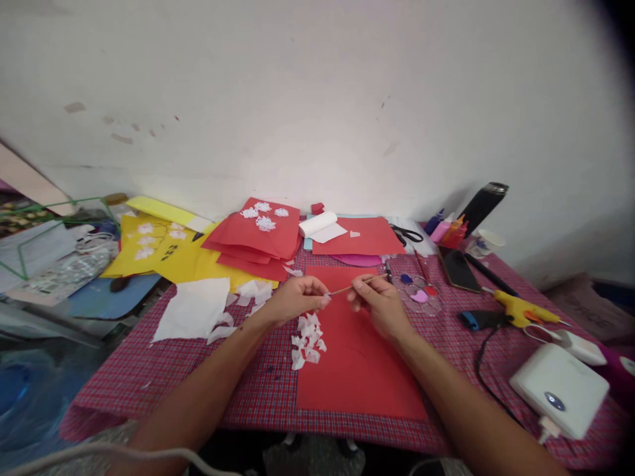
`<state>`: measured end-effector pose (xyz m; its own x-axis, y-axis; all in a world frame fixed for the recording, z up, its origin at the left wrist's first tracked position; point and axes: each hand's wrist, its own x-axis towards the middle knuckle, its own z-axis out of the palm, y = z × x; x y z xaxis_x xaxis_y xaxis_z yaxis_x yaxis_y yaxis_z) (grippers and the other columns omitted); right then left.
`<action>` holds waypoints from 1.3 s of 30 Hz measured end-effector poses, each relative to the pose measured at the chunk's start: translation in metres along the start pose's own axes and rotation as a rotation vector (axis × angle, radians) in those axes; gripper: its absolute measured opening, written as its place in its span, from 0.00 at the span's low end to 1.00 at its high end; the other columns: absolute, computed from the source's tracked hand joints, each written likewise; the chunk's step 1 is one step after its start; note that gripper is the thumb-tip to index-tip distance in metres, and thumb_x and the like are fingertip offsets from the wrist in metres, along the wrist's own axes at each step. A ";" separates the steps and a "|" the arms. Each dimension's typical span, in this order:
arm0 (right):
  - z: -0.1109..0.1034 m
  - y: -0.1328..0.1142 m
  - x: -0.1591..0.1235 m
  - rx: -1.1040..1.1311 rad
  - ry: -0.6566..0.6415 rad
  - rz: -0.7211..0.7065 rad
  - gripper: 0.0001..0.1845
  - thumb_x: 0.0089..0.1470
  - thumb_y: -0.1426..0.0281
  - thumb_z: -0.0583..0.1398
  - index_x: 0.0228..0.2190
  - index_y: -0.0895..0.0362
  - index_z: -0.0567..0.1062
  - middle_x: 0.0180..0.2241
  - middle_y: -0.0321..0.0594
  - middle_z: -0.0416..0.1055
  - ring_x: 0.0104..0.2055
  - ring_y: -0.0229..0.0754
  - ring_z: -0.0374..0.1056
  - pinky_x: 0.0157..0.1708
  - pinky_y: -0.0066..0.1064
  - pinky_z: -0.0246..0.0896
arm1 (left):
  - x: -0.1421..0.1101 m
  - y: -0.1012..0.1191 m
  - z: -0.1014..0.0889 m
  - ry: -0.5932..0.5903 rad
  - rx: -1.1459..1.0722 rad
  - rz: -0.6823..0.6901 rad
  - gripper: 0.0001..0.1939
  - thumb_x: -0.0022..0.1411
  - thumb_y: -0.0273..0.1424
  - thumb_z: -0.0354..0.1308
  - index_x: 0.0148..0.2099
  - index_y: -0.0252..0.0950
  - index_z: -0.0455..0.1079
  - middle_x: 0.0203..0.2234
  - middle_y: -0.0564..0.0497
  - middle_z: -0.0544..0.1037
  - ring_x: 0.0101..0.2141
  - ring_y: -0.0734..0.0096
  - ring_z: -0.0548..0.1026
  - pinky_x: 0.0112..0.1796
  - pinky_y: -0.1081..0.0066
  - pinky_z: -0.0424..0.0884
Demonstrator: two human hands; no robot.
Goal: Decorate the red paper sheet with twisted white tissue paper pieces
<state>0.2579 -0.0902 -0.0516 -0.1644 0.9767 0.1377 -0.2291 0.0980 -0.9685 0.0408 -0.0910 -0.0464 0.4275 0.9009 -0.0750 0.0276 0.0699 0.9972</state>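
My right hand point(380, 305) pinches a thin wooden stick point(342, 289) above a red sheet of paper point(357, 377). The stick points left, towards my left hand point(301, 296). My left fingertips are closed together at the stick's tip, around what looks like a small scrap of white paper point(326, 299), partly hidden by the fingers. Just below my left hand, a loose heap of torn white paper pieces point(308, 340) lies on the sheet's left edge. Further left are a larger white tissue sheet point(191, 309) and more scraps point(255, 291).
Red sheets with white paper flowers point(265, 223) and a yellow picture point(149, 244) lie back left. A white roll point(318, 225), scissors point(405, 235) and a paint palette point(419, 295) are behind. Rightward are a phone point(459, 269), glue gun point(526, 309) and white box point(558, 390).
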 end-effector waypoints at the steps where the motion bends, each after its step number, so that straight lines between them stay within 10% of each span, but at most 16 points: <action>1: 0.000 0.000 0.000 -0.012 0.001 -0.010 0.11 0.54 0.63 0.64 0.28 0.57 0.75 0.25 0.37 0.75 0.20 0.34 0.65 0.22 0.28 0.59 | 0.000 0.000 0.000 0.001 0.013 0.004 0.13 0.55 0.35 0.64 0.39 0.32 0.70 0.25 0.52 0.75 0.24 0.79 0.70 0.26 0.78 0.62; 17: -0.008 -0.002 0.002 0.008 0.074 -0.069 0.11 0.55 0.64 0.64 0.26 0.57 0.74 0.22 0.35 0.72 0.20 0.34 0.63 0.21 0.27 0.56 | -0.004 0.010 -0.010 0.019 0.206 0.036 0.10 0.58 0.36 0.59 0.35 0.33 0.70 0.25 0.52 0.75 0.24 0.76 0.71 0.27 0.76 0.66; 27: -0.018 -0.002 0.009 0.061 0.152 -0.095 0.10 0.55 0.65 0.64 0.27 0.57 0.74 0.21 0.35 0.69 0.19 0.34 0.62 0.20 0.27 0.55 | -0.023 0.044 -0.043 -0.325 0.687 0.072 0.13 0.60 0.36 0.56 0.41 0.37 0.79 0.33 0.50 0.81 0.34 0.69 0.77 0.34 0.76 0.67; 35: -0.017 -0.001 0.007 0.056 0.146 -0.080 0.09 0.54 0.64 0.64 0.28 0.57 0.75 0.22 0.35 0.70 0.20 0.35 0.63 0.20 0.27 0.55 | -0.019 0.038 -0.081 0.608 0.761 0.180 0.15 0.61 0.38 0.53 0.43 0.36 0.75 0.35 0.48 0.81 0.35 0.66 0.76 0.35 0.71 0.68; 39: -0.015 0.000 0.006 0.024 0.134 -0.060 0.10 0.53 0.63 0.65 0.29 0.57 0.75 0.23 0.35 0.71 0.20 0.35 0.63 0.21 0.28 0.55 | -0.019 0.033 -0.094 0.622 1.140 0.035 0.12 0.58 0.34 0.53 0.39 0.39 0.77 0.36 0.47 0.81 0.37 0.61 0.76 0.37 0.68 0.67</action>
<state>0.2712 -0.0813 -0.0537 -0.0208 0.9862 0.1644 -0.2580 0.1536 -0.9539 -0.0508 -0.0653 -0.0127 -0.0366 0.9628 0.2678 0.9047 -0.0819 0.4182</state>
